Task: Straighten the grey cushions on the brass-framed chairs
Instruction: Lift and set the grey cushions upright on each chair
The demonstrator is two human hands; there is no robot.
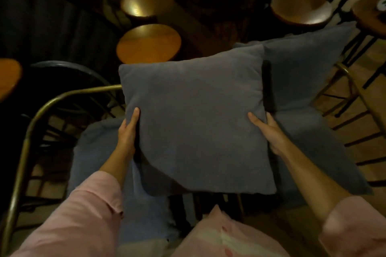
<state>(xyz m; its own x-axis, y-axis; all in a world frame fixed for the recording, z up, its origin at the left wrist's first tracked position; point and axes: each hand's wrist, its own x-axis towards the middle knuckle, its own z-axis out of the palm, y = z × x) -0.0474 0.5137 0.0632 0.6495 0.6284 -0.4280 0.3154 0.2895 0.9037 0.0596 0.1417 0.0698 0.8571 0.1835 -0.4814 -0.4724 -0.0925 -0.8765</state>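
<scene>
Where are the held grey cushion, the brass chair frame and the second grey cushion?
held grey cushion [196,123], head view, middle of its front face
brass chair frame [37,115], head view, curved rail at left
second grey cushion [302,64], head view, upper face

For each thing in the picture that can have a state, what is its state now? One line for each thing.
Front grey cushion: held up by its two side edges, tilted.
Back grey cushion: leaning behind the front one, partly hidden.
Seat pad: lying on the chair, rumpled.
Brass chair frame: standing upright.
Left hand: gripping the cushion's left edge.
Right hand: gripping the cushion's right edge.
</scene>
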